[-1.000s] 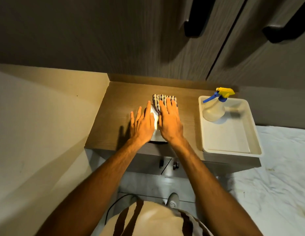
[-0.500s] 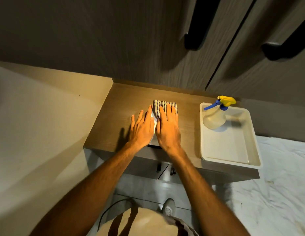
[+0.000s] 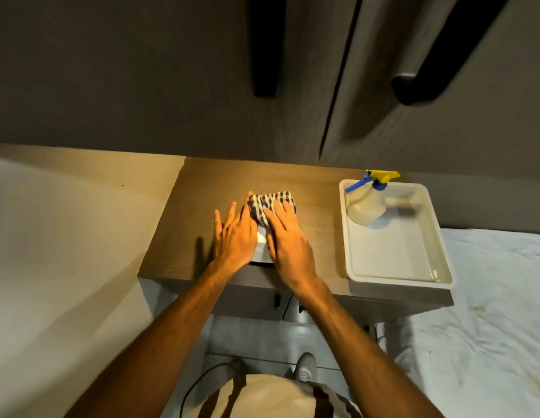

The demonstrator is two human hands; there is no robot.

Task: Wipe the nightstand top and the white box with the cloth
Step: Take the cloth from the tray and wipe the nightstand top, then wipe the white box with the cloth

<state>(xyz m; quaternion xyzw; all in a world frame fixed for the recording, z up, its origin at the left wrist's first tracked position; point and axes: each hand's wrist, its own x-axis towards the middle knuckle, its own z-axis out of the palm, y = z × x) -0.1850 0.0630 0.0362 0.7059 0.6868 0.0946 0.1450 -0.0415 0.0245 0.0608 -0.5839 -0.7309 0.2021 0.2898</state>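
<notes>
The wooden nightstand top [image 3: 202, 206] runs across the middle of the view. Near its front edge sits a small white box [image 3: 260, 240], mostly hidden under my hands. A blue-and-white striped cloth [image 3: 270, 203] lies bunched over the far end of the box. My right hand [image 3: 288, 238] presses down on the cloth with its fingers spread over it. My left hand [image 3: 235, 236] lies flat, fingers apart, against the left side of the box, its fingertips next to the cloth.
A white tray [image 3: 395, 254] on the right end of the nightstand holds a spray bottle [image 3: 366, 203] with a blue and yellow head. Dark wardrobe doors [image 3: 172, 86] with black handles rise behind. A white bed sheet [image 3: 488, 327] lies to the right.
The cloth has gone from a flat fold to a bunched shape under my right fingers. Both hands stay on the box, angled slightly more leftward.
</notes>
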